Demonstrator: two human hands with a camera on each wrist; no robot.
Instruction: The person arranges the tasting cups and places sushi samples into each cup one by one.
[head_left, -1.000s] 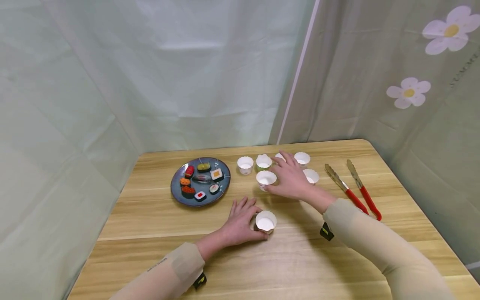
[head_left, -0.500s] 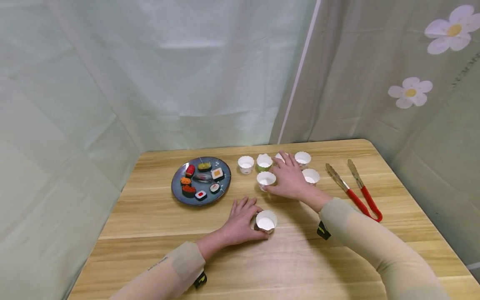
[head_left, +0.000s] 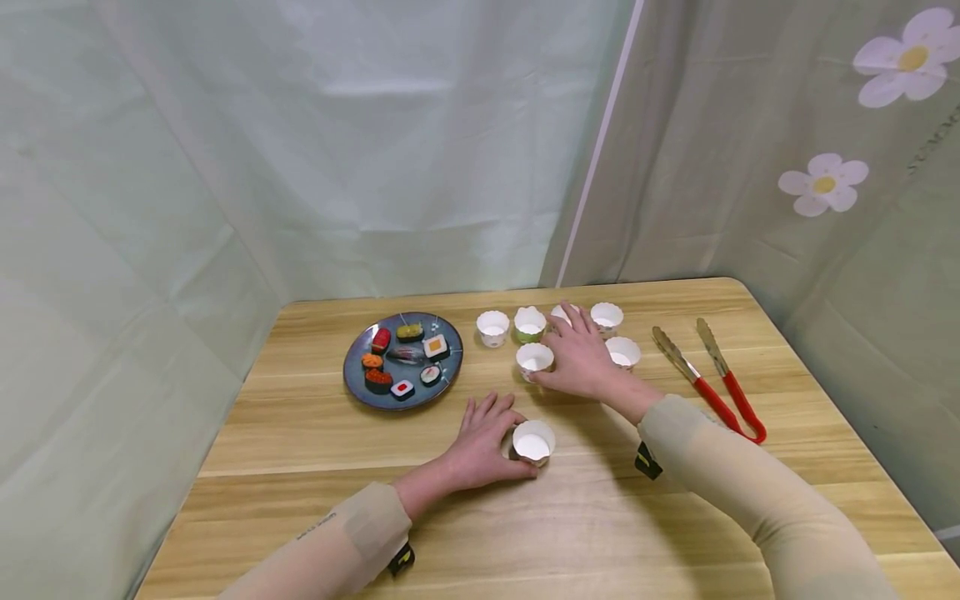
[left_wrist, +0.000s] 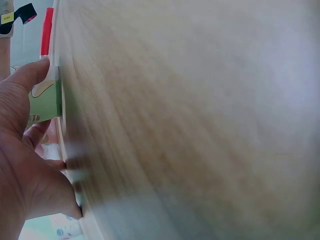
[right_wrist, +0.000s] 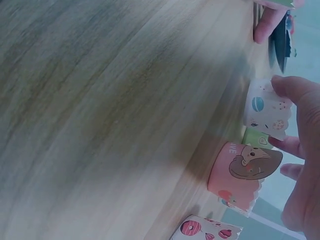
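In the head view my left hand (head_left: 482,450) grips a small paper baking cup (head_left: 533,442) on the table, thumb at the near side and forefinger at the far side. The left wrist view shows that cup's green side (left_wrist: 46,100) between thumb and finger. Farther off, my right hand (head_left: 581,354) holds a white patterned paper cup (head_left: 535,362) by its sides, its other fingers spread over the cups behind. In the right wrist view a pink cup with an animal picture (right_wrist: 240,175) stands by that hand, apart from the thumb.
More paper cups (head_left: 492,328) stand along the back, one of them green (head_left: 529,327). To the left is a blue plate (head_left: 357,392) bearing several sushi pieces. Red-handled tongs (head_left: 742,404) lie spread on the right. Curtains (head_left: 420,150) hang behind the wooden table (head_left: 315,450).
Both hands keep their hold on the cups and barely move. The right forearm has shifted slightly to the left since a second ago; the view has shifted slightly.
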